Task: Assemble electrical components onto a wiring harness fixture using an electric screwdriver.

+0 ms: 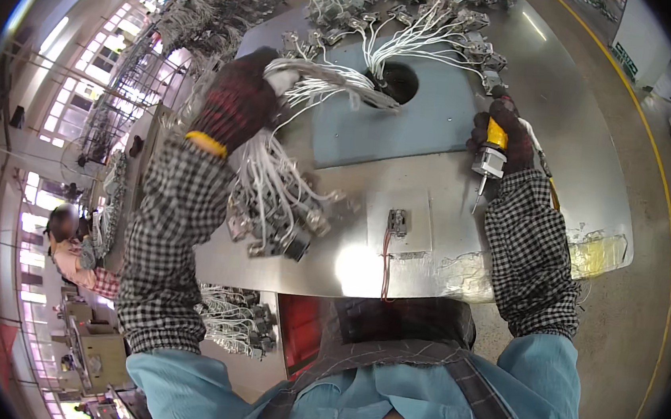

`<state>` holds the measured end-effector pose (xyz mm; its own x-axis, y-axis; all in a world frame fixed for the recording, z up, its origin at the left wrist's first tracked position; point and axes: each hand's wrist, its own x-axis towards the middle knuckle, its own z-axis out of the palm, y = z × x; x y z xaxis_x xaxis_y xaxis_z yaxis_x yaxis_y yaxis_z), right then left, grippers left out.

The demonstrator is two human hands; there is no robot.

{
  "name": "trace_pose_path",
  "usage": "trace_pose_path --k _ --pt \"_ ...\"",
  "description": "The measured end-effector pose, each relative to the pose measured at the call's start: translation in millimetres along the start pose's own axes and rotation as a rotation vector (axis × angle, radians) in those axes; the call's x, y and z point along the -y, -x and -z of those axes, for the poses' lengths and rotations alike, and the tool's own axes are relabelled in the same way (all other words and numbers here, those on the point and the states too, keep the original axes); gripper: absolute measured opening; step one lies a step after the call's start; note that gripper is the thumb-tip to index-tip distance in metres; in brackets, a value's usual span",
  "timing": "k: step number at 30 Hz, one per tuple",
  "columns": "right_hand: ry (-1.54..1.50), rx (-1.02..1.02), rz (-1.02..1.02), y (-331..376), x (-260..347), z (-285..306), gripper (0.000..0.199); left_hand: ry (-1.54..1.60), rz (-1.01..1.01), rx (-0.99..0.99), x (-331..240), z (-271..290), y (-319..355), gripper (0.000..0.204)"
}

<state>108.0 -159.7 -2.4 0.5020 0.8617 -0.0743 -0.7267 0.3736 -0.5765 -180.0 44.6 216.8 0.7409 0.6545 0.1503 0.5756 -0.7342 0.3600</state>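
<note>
My left hand (239,104), in a dark red-and-black knit glove, is closed around a bundle of white cables (264,163). Grey metal connectors (277,232) dangle from its lower end above the metal table. More white strands run from that hand toward the round hole in the table's blue-grey panel (357,143). On the right, my gloved right hand (523,142) grips a yellow-and-silver power screwdriver (490,161), its thin bit pointing down toward the tabletop. A small connector block (397,223) with red wires sits on the table between my hands, touched by neither.
Another white cable bunch (429,46) fans out beyond the round hole (401,85). Heaps of cable assemblies (225,12) lie at the far left. Below the table's left edge are more cables (238,321). A person (76,251) works at a bench farther left.
</note>
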Motion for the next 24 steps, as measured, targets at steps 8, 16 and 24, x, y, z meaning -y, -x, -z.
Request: trace_pose_path --k 8,16,24 --pt "-0.005 -0.008 -0.022 -0.5 0.9 -1.2 0.031 -0.443 -0.084 0.135 9.5 -51.3 -67.9 0.047" --pt "0.018 -0.05 -0.018 1.2 -1.9 -9.0 0.045 -0.293 0.087 0.339 38.0 -30.8 -20.1 0.046" --pt "-0.008 0.006 -0.104 2.0 -4.3 -10.8 0.048 -0.34 -0.042 0.616 -19.4 -143.4 -109.4 0.046"
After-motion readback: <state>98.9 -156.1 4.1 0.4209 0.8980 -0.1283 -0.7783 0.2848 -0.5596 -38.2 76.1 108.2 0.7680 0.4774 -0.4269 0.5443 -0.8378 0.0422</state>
